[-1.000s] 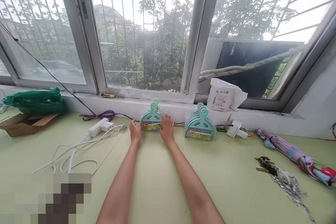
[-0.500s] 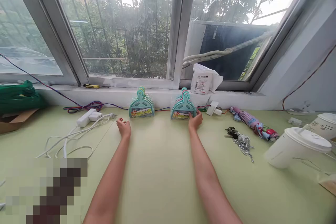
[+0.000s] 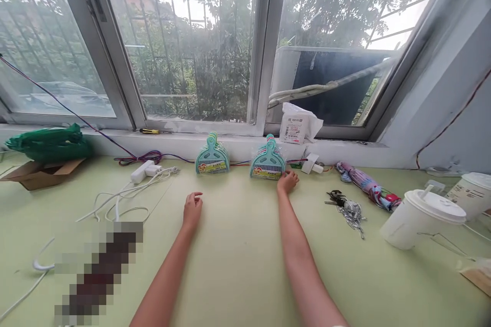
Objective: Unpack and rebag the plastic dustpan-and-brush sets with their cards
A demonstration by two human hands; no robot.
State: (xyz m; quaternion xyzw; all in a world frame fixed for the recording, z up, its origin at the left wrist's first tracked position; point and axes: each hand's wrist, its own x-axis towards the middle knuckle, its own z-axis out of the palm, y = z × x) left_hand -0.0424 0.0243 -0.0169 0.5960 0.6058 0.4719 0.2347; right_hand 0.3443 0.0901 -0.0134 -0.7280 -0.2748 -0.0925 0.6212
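Stack, left: teal mini dustpan-and-brush sets (image 3: 212, 156) in clear wrap, upright against the sill wall, yellow edges showing behind; yellow printed label across the front, characters too small to read. Stack, right: matching teal dustpan-and-brush sets (image 3: 266, 163), wrapped, upright, red and white edges behind; same style of yellow label.

Package, white (image 3: 294, 126), on the window sill: printed face with barcode and a small red mark, text illegible. Paper cups, two, white, lidded: the nearer (image 3: 418, 219) with a straw, the farther (image 3: 466, 191) bearing dark print, unreadable.

Right hand (image 3: 288, 182): at the lower right corner of the right stack, fingers bent inward and apparently touching it; whether they grip cannot be told. Left hand (image 3: 193, 208): over the tabletop, in front of the left stack and apart from it, fingers loosely curled with a narrow spread, holding nothing.

Tabletop, pale green (image 3: 230, 265): runs between the forearms back to the sill wall. A gap separates the stacks, crossed behind by thin wire. Left edge of room: white adapter and cables (image 3: 142, 171). Right edge: white plug-like fitting (image 3: 312, 164), folded floral umbrella (image 3: 364, 184), keys with silver charm (image 3: 350, 209).
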